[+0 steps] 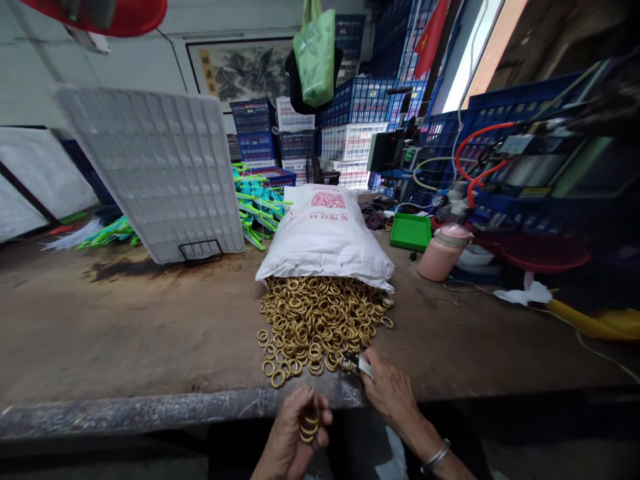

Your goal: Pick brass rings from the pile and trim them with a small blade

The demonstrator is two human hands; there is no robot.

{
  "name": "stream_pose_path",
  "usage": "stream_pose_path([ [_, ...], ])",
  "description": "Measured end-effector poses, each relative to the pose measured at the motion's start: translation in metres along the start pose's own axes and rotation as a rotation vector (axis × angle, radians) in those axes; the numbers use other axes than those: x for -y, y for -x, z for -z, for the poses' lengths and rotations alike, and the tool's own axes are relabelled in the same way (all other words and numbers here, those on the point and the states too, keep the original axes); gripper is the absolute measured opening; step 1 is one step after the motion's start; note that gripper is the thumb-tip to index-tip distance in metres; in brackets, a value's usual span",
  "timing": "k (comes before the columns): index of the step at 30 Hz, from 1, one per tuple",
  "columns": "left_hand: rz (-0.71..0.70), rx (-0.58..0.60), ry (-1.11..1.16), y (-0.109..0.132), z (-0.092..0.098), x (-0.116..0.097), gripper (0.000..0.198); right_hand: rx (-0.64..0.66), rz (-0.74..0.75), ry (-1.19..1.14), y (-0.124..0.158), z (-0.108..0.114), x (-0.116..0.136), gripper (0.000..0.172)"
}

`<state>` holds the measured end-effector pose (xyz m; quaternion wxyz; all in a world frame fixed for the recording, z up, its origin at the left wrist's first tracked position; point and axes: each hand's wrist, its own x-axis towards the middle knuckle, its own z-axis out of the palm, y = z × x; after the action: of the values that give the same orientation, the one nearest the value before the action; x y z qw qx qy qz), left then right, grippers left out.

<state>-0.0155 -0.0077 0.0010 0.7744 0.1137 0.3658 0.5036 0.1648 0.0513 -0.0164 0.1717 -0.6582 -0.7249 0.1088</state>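
Centrally, a loose heap of gold-coloured, round rings [320, 323] spills from a white woven sack with red print [327, 230] onto a worn brown tabletop [150, 340], reaching near its scuffed grey front edge. Before that edge, the left hand [301, 423] has its fingers curled around a few gold rings [309, 430]. The right hand [390, 390] has thumb and fingers clamped on a small pale-handled tool with a dark tip [361, 365], the tip at the heap's near right margin. Left of the sack, a white ribbed panel [165, 167] leans upright in a black wire stand [200, 252]; right, a shallow green plastic tray [410, 231] lies beside a pink bottle [443, 255]. Behind, stacked blue and white plastic crates [353, 141] stand near a wall with a framed landscape picture [253, 70].
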Motion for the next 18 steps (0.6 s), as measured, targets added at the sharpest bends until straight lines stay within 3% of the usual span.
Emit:
stream_pose_path([
  [2, -0.034, 0.008, -0.047, -0.001, -0.001, 0.000, 0.027, 0.011, 0.012, -0.141, 0.001, 0.000, 0.006, 0.007],
  [5, -0.172, 0.026, -0.211, -0.002, -0.003, -0.001, 0.029, 0.019, 0.028, -0.367, 0.002, 0.002, 0.022, 0.019],
  [8, -0.286, -0.037, -0.392, -0.002, -0.005, -0.003, 0.031, 0.048, 0.064, -0.499, 0.005, 0.005, 0.039, 0.022],
  [11, -0.284, -0.092, -0.479, 0.000, -0.007, -0.006, 0.034, 0.088, 0.100, -0.544, 0.008, 0.007, 0.050, 0.020],
  [18, -0.267, -0.094, -0.573, 0.004, -0.008, -0.008, 0.037, 0.125, 0.159, -0.559, 0.017, 0.007, 0.062, 0.016],
])
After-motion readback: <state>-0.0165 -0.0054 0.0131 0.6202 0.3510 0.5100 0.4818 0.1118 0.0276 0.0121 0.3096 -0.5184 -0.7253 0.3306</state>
